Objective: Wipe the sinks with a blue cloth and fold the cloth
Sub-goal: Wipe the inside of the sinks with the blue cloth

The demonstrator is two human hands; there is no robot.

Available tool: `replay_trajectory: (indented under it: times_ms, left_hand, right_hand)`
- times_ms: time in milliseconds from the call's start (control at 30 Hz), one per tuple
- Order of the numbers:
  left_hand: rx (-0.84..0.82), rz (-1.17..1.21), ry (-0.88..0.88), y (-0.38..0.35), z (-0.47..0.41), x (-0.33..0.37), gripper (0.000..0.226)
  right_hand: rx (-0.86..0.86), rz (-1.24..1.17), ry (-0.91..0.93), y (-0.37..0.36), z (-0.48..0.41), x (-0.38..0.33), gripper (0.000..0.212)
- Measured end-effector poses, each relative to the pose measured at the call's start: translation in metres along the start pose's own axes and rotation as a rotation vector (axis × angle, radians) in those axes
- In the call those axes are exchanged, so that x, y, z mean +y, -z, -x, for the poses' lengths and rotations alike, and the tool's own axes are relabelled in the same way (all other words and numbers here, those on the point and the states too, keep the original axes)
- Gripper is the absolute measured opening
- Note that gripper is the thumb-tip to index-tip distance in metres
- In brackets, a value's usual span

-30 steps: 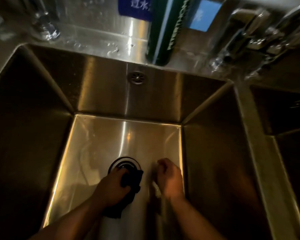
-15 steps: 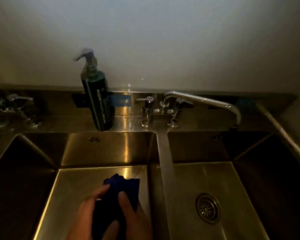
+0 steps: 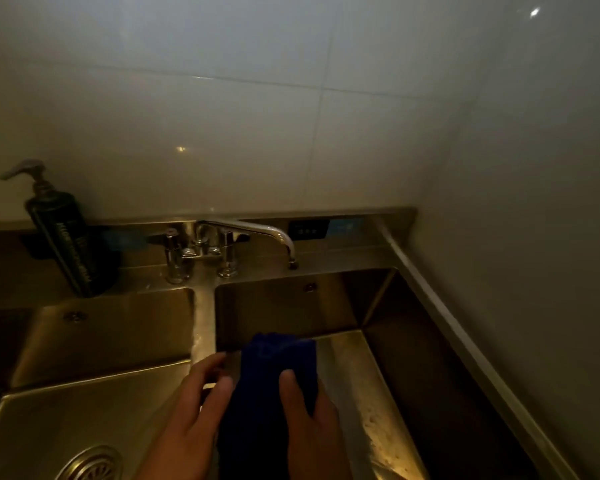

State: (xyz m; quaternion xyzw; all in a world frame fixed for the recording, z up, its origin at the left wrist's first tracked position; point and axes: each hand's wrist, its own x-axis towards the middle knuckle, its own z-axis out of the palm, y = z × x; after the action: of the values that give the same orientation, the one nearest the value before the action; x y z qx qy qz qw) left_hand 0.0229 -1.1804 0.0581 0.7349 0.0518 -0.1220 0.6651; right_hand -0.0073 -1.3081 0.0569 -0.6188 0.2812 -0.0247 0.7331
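A dark blue cloth [image 3: 272,386] hangs bunched between both hands, above the divider [image 3: 203,327] of two steel sinks. My left hand [image 3: 191,420] touches its left side with fingers spread. My right hand [image 3: 309,424] grips its right side, thumb over the front. The left sink [image 3: 94,403] has a round drain [image 3: 90,464] at the bottom. The right sink [image 3: 368,393] lies under the cloth and to its right, its floor spotted with water or foam.
A chrome faucet [image 3: 246,233] with two handles stands behind the divider, spout over the right sink. A dark pump bottle [image 3: 63,237] stands at the back left. White tiled walls rise behind and close on the right.
The view swung right and up from the left sink's floor. Both hands lifted the cloth out of that sink and carried it rightward to above the divider and right sink.
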Motion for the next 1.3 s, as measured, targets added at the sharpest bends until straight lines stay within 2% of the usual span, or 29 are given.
replay_trajectory:
  times_ms: [167,400,533,633,767,833,900,933,967,1067,1100,1133,1167,1200,1300]
  left_hand:
    - [-0.152,-0.234,0.040,-0.034,0.005,-0.012,0.015]
    - [-0.338,-0.541,0.048,-0.067,-0.025,-0.033,0.011]
    - [-0.395,-0.705,0.043,-0.098,-0.056,-0.064,0.011]
    - [-0.324,-0.806,0.001,-0.126,-0.081,-0.100,0.023]
    - [-0.150,-0.931,0.019,-0.152,-0.111,-0.153,0.033]
    - [-0.119,-1.018,0.038,-0.162,-0.121,-0.181,0.038]
    - [-0.102,-1.098,0.064,-0.168,-0.126,-0.208,0.044]
    - [-0.101,-1.120,0.083,-0.170,-0.129,-0.221,0.049]
    - [-0.100,-1.128,0.103,-0.170,-0.130,-0.234,0.052]
    - [-0.060,-1.148,0.122,-0.162,-0.131,-0.270,0.062]
    - [-0.045,-1.177,0.115,-0.157,-0.130,-0.281,0.066]
    - [-0.038,-1.212,0.098,-0.152,-0.130,-0.292,0.069]
    - [-0.038,-1.236,0.075,-0.146,-0.131,-0.302,0.072]
    - [-0.036,-1.235,0.053,-0.142,-0.133,-0.310,0.076]
    - [-0.037,-1.193,0.029,-0.133,-0.142,-0.332,0.075]
  right_hand:
    - [0.017,0.250,0.102,0.073,-0.009,0.000,0.007]
    - [-0.267,0.623,0.150,0.138,-0.065,0.022,0.028]
    - [-0.367,1.040,0.155,0.169,-0.126,0.050,0.033]
    - [-0.436,1.378,0.211,0.192,-0.179,0.076,0.035]
    - [-0.500,1.778,0.321,0.217,-0.227,0.115,0.052]
    - [-0.704,1.917,0.226,0.232,-0.233,0.140,0.060]
    - [-0.953,2.011,0.042,0.246,-0.228,0.162,0.063]
    - [-1.016,2.039,-0.027,0.253,-0.225,0.172,0.063]
    - [-1.005,2.064,-0.042,0.262,-0.220,0.185,0.064]
    - [-0.732,2.115,0.145,0.279,-0.208,0.212,0.071]
    - [-0.618,2.180,0.151,0.280,-0.204,0.217,0.082]
    - [-0.599,2.087,0.141,0.283,-0.201,0.227,0.098]
    - [-0.587,2.042,0.235,0.292,-0.202,0.245,0.114]
    - [-0.585,2.029,0.281,0.301,-0.204,0.259,0.114]
    - [-0.528,2.018,0.488,0.314,-0.217,0.279,0.057]
